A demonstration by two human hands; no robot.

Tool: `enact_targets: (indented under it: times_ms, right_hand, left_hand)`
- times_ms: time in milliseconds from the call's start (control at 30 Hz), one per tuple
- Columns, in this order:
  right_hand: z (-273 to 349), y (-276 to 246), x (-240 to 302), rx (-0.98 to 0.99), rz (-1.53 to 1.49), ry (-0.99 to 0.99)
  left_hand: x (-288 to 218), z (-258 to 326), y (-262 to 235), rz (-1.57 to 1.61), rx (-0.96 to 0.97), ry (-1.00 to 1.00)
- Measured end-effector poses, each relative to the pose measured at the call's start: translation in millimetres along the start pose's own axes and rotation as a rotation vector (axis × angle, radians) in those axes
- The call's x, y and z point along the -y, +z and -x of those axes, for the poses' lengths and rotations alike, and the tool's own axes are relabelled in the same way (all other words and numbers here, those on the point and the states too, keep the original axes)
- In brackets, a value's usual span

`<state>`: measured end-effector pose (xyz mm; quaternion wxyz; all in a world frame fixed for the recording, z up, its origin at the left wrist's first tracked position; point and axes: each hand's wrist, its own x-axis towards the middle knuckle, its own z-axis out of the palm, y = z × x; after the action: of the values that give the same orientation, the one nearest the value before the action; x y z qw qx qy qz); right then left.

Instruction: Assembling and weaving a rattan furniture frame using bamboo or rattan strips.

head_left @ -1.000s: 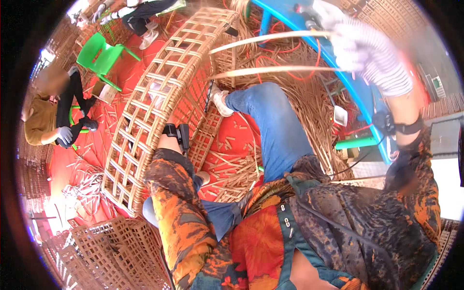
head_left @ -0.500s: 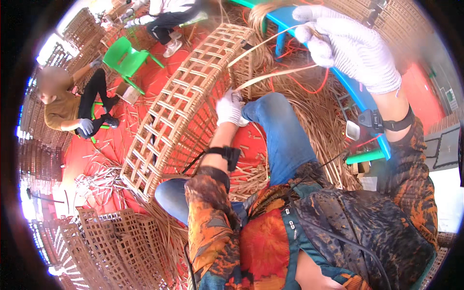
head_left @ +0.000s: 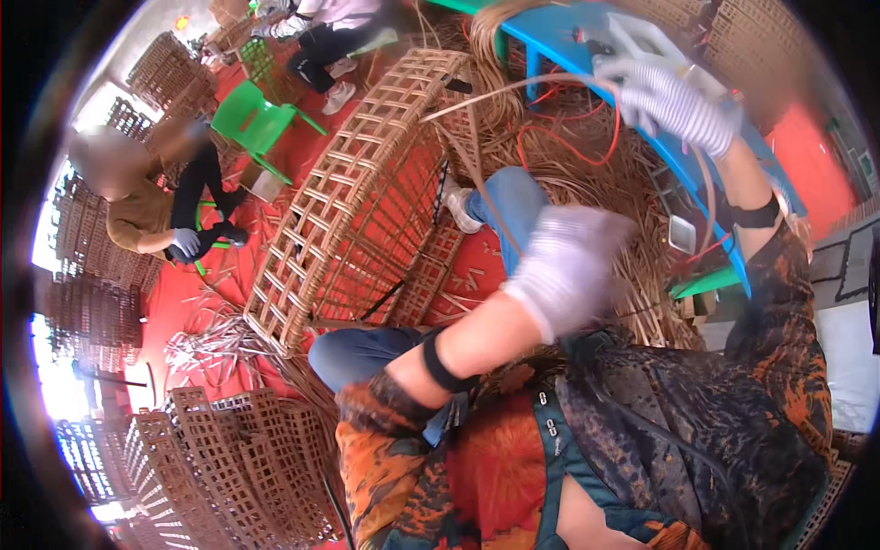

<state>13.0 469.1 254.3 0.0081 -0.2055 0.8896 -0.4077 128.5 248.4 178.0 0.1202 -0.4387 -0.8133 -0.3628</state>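
A long woven rattan basket [head_left: 353, 170] leans on its side before my knees, its lattice face turned up to the left. From its far end one pale rattan strip [head_left: 513, 92] arches over to my right hand [head_left: 674, 105], white-gloved and raised above the blue bench. The fingers there are closed on that strip, part of which hangs below the wrist. A second rattan strip [head_left: 478, 179] runs from the basket down to my left hand [head_left: 573, 270], gloved and in front of my knee. Motion smears its fingers, and I cannot see what they hold.
The blue bench [head_left: 550, 32] carries tools at the right. Loose rattan strips [head_left: 632, 275] heap beside my leg, with an orange cord [head_left: 587, 160] among them. Stacked woven panels [head_left: 229, 449] stand at lower left. A person [head_left: 151, 211] sits near a green chair [head_left: 252, 119].
My left hand has left the basket and swung right, toward my body. My right hand has dropped slightly and shifted right. The strips now curve differently; the basket has shifted slightly.
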Motion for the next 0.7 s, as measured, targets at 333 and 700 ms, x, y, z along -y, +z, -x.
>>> enact_targets:
  times_ms: [333,700]
  right_hand:
    - [42,102,-112,0.375,0.389,0.085]
    - [50,149,-24,0.692,0.075,-0.056]
  left_hand:
    - [124,174,-145,-1.327,-0.181,-0.971]
    - [163,180,-205,-1.224,-0.086,-0.989]
